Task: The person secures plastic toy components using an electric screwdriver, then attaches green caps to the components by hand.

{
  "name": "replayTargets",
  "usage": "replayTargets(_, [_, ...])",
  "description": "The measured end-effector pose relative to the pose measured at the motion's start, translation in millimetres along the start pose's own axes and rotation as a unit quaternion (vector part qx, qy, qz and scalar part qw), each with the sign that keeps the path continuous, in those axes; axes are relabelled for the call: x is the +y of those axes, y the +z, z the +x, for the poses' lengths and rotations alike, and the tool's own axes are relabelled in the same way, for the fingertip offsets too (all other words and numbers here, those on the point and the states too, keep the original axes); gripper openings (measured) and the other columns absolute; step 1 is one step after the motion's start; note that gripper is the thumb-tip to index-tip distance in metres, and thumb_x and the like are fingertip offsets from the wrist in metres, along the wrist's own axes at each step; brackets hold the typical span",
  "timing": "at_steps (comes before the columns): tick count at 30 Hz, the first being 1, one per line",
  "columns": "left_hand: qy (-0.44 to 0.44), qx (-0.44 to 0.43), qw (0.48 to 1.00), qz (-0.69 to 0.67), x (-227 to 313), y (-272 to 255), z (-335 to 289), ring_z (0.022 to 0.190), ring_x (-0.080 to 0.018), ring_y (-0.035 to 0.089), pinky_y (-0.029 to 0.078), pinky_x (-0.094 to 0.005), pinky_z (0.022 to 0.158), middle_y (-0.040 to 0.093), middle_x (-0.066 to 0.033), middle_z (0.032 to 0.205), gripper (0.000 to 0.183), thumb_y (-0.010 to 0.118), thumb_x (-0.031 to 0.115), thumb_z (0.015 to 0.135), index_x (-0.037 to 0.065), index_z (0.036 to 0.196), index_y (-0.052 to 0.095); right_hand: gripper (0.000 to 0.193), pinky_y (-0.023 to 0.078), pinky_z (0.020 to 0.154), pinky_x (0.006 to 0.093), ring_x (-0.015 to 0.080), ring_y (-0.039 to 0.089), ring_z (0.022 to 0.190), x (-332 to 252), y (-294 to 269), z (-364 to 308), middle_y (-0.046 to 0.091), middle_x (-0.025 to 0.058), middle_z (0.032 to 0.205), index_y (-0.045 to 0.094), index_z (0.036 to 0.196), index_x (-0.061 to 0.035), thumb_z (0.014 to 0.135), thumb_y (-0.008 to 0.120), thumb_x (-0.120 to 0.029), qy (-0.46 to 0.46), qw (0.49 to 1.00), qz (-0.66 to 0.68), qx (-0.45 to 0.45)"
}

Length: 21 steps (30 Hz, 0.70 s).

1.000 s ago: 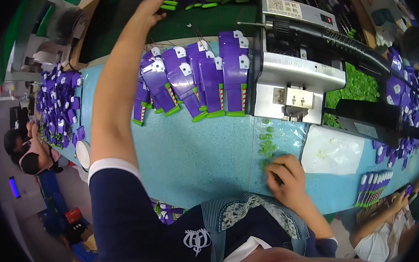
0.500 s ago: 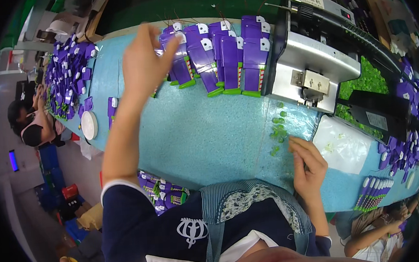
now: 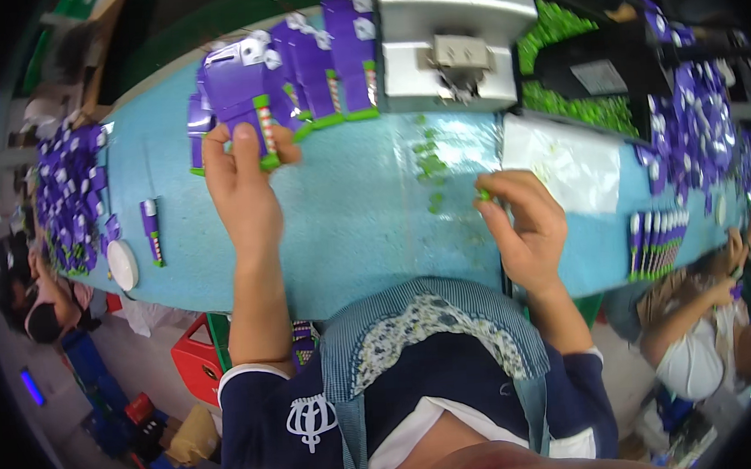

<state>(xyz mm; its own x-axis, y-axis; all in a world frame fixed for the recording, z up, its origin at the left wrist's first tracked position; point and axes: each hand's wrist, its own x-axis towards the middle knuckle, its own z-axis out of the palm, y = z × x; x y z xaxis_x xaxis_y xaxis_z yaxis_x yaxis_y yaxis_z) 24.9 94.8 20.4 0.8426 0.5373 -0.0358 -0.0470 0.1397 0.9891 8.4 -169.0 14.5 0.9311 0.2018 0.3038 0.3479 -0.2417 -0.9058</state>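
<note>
My left hand (image 3: 246, 191) is closed on the green-tipped lower end of a flat purple plastic part (image 3: 233, 81), which has a white corner and a red-and-white striped edge. That part is raised in front of overlapping purple parts (image 3: 350, 68) of the same kind. On the right, my right hand (image 3: 526, 230) pinches a small green plastic piece (image 3: 483, 194) between thumb and fingers. Loose green pieces (image 3: 428, 167) lie on the blue tabletop (image 3: 349, 227) just left of it. The lower fingers of my left hand are partly blurred.
A silver bench machine (image 3: 459, 53) stands at the far middle, beside a bin of green pieces (image 3: 556, 21). A white sheet (image 3: 565, 163), purple heaps (image 3: 72, 193) and a round white lid (image 3: 123, 265) lie around. Other people (image 3: 700, 335) sit at both sides.
My left hand has moved nearer, taking hold of a purple part from the row. My right hand has picked up a small green piece. The whole view has shifted.
</note>
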Motion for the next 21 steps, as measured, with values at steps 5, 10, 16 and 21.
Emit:
replayTargets(5, [-0.215,-0.258,0.937,-0.092,-3,43,-75,0.057,-0.0054,0.049,0.038,-0.0194,0.048,0.057,-0.001,0.078,0.025,0.065,0.01,0.086,0.004,0.107,0.051,0.034,0.047,0.075,0.0294,0.0198,0.059,0.081,-8,1,-5,0.064,0.0158,0.096,0.053,0.108,0.0036,0.077,0.065,0.009,-0.029,0.998,0.041,-0.035])
replayTargets(10, [-0.322,-0.307,0.89,-0.098,-8,57,-80,0.058,-0.0013,0.046,0.034,-0.0163,0.047,0.059,0.0022,0.08,0.031,0.07,0.009,0.082,0.004,0.108,0.054,0.031,0.05,0.063,0.0306,0.0236,0.062,0.073,-10,4,-12,0.066,0.0126,0.088,0.059,0.101,0.0022,0.072,0.071,0.005,-0.103,0.994,-0.039,0.013])
replayTargets(16, [-0.355,-0.317,0.87,-0.126,-9,61,-81,0.057,-0.0021,0.045,0.034,-0.0166,0.047,0.056,0.0027,0.076,0.03,0.07,0.009,0.082,0.004,0.107,0.054,0.027,0.049,0.066,0.0325,0.0256,0.061,0.075,-7,-14,-10,0.065,0.0132,0.088,0.062,0.094,0.002,0.069,0.073,0.002,-0.074,0.995,-0.058,-0.044])
replayTargets(21, [-0.275,-0.362,0.89,-0.043,-15,70,-83,0.059,-0.0056,0.049,0.04,-0.0204,0.051,0.058,-0.0026,0.081,0.023,0.059,0.015,0.091,0.001,0.108,0.051,0.023,0.048,0.068,0.0325,0.0265,0.06,0.077,-5,-25,-6,0.064,0.013,0.089,0.064,0.09,0.0006,0.068,0.072,0.002,-0.056,0.995,-0.075,-0.029])
